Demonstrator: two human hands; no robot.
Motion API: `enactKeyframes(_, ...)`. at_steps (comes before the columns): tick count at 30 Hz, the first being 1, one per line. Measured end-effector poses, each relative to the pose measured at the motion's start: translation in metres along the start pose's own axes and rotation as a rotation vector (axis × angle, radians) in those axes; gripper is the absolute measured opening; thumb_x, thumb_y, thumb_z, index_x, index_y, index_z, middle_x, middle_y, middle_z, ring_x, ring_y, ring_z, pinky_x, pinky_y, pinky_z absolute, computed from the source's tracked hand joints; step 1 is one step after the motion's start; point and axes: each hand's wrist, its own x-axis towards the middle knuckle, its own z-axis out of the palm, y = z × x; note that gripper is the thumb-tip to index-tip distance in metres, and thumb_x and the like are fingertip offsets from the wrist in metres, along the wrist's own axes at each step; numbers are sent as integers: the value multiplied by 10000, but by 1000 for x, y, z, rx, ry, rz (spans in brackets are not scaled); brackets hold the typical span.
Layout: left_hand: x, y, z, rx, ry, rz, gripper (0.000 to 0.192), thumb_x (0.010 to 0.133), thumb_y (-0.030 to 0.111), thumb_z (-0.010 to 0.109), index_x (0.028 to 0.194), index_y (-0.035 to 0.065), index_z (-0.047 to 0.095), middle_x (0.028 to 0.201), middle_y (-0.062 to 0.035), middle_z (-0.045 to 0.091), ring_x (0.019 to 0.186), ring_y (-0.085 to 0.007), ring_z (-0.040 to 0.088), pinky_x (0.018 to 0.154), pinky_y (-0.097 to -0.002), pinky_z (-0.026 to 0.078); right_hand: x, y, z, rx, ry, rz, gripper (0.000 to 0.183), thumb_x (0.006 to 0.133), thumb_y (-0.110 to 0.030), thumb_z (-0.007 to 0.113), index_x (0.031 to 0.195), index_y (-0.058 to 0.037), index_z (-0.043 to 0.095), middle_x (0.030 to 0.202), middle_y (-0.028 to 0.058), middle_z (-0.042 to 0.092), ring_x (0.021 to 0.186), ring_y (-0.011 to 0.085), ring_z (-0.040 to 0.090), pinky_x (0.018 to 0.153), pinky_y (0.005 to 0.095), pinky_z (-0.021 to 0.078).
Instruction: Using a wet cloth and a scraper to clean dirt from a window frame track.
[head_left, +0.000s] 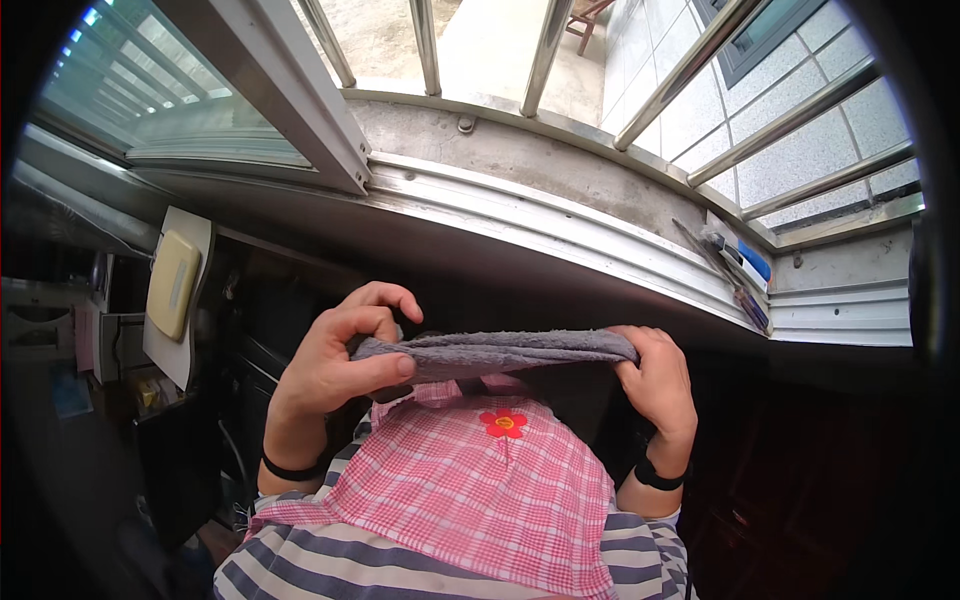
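A folded grey terry cloth (502, 352) is stretched between my two hands, in front of my chest. My left hand (337, 349) pinches its left end between thumb and fingers, with the index finger raised and bent. At the right end, my right hand (660, 375) grips the cloth with the fingers wrapped over its edge. Below the cloth lies the pink checked apron (480, 480) I wear, with a red flower patch on it. Both wrists carry black bands. The undersides of the fingers are partly hidden by the cloth.
Ahead runs a white metal window track (540, 217) with steel bars (547, 56) beyond it. A sliding window frame (277, 90) stands at the left. On the sill's right end lie a screwdriver (746, 304) and a blue-and-white item (750, 262). A cream plastic box (172, 285) is at the left.
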Motion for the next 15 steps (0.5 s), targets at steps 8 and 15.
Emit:
enactKeyframes(8,-56,-27,-46,-271,234,86,297,741,226,731,635,49,518,1134,-222,694,911,-177,633,832,-314,497,75,-99,-21,994,96,-100,311,840,67,651,1136,-15,600,862,41,648,865,52,608,781,245,498)
enactKeyframes(15,-27,-38,-47,-190,193,90,270,770,148,767,673,25,547,1100,-182,699,867,-146,598,782,-292,460,173,-172,37,402,348,-667,335,840,14,627,1174,-2,615,1136,182,680,1089,365,648,983,433,504)
